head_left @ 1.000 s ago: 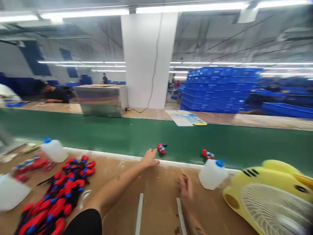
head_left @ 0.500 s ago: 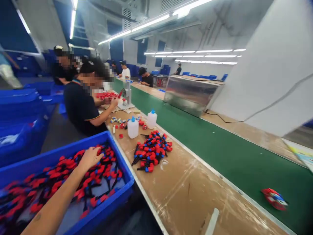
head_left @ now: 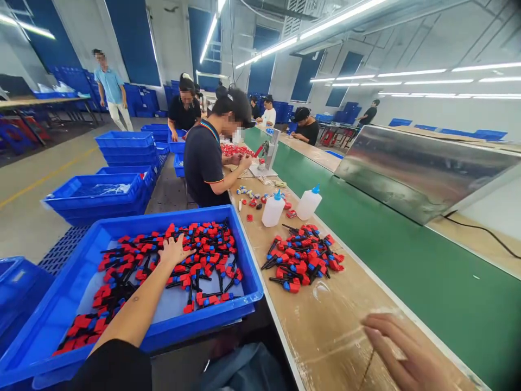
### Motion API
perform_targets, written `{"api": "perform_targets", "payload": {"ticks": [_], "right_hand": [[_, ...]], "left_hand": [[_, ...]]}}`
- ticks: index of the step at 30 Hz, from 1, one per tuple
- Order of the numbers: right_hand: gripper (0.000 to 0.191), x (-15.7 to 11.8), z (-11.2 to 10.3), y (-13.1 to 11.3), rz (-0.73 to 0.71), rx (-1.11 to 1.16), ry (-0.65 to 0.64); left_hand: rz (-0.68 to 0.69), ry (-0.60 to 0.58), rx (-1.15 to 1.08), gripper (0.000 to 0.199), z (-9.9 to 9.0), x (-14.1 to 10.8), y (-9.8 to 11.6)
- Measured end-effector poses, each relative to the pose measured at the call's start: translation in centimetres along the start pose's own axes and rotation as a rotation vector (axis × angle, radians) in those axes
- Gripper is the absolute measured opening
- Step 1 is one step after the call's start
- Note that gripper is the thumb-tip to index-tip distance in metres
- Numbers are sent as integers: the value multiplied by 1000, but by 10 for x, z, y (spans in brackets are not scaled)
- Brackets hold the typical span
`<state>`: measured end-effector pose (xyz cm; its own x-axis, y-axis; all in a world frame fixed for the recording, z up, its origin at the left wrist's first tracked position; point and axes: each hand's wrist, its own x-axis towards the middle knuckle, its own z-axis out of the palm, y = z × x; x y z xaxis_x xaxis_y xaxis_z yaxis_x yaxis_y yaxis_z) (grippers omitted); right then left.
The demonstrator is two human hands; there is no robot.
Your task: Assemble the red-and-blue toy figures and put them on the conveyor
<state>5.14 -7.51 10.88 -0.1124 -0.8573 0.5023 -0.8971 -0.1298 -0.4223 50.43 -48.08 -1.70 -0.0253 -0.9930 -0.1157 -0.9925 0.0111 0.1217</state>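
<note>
Most of the red, blue and black plastic pieces (head_left: 207, 247) lie loose in a large blue bin (head_left: 203, 320) beside the worktop (head_left: 309, 320). A smaller heap of matching pieces (head_left: 303, 258) sits on the worktop near its bin-side edge. How many pieces have been handled, or how many remain to be handled, cannot be told; the heap and the bin's contents look alike, and no finished item can be picked out among them.

Each piece has a chunky, angular red part, a bright blue band or joint and a slim black rod. They lie at all angles, overlapping thickly at the bin's far end and more loosely toward its near side, where the pale bottom shows through.

The left hand (head_left: 174, 252) reaches into the bin, palm down with fingers spread over the pieces; no piece is visibly gripped. The right hand (head_left: 399, 347) is blurred above the worktop near the green conveyor belt (head_left: 366, 233), its fingers loosely bent and apart, with nothing visible in them. Two white bottles with blue caps, one nearer the bin (head_left: 273, 210) and another nearer the belt (head_left: 309, 203), stand just behind the heap.
</note>
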Motion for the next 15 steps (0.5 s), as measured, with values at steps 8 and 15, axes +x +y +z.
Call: {"api": "perform_targets", "payload": {"ticks": [8,15], "right_hand": [[24,56,52,-66,-187,184,-314],[32,62,52,-80,-157,235,-519]], "left_hand": [[84,-129,-43,82,-9,-41,9],[206,-258,-157,54,-9,-75,19]]}}
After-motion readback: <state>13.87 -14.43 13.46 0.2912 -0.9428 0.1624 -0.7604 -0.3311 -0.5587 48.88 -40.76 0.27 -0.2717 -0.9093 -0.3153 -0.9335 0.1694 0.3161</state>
